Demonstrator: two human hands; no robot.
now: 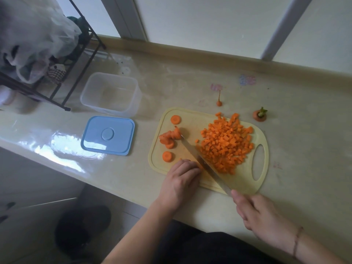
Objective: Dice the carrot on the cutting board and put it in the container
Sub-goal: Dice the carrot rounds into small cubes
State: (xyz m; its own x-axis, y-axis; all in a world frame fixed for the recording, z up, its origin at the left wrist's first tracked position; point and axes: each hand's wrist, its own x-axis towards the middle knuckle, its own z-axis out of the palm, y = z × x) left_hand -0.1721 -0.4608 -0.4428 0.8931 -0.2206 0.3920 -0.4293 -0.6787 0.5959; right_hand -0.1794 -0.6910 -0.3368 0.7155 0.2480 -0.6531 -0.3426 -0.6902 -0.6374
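1. Your big pile of carrot cubes (226,143) sits on the right half of the yellow cutting board (192,119), w/ a few cubes a bit apart at its left edge.
2. On the board's left side you have carrot rounds (169,139) not cut small yet: a leaning bunch, one round at the far edge, one near your left hand.
3. Your left hand (181,180) is on the near edge of the board, fingers curled down. It looks like it holds a bit of carrot down next to the blade, but the piece is mostly hidden, so you can't tell for sure.
4. Your right hand (261,212) wraps around the knife handle, pointer finger stretched toward the blade.
5. The knife (202,161) runs slanted across the board. Its tip is by the leaning rounds, and its blade lies betw. your left hand and the cube pile.
6. The clear container (111,92) is on the surface, left of the board and farther back. No carrot shows in it.
7. Its blue lid (108,135) lies flat just in front of it, near the board's left side.
8. Past the board, on the surface (171,77), you see the thin carrot tail (219,101) and the carrot top (260,115) w/ green stubs, apart from each other.
9. A black wire rack (76,60) w/ plastic bags (32,35) stands at far left.
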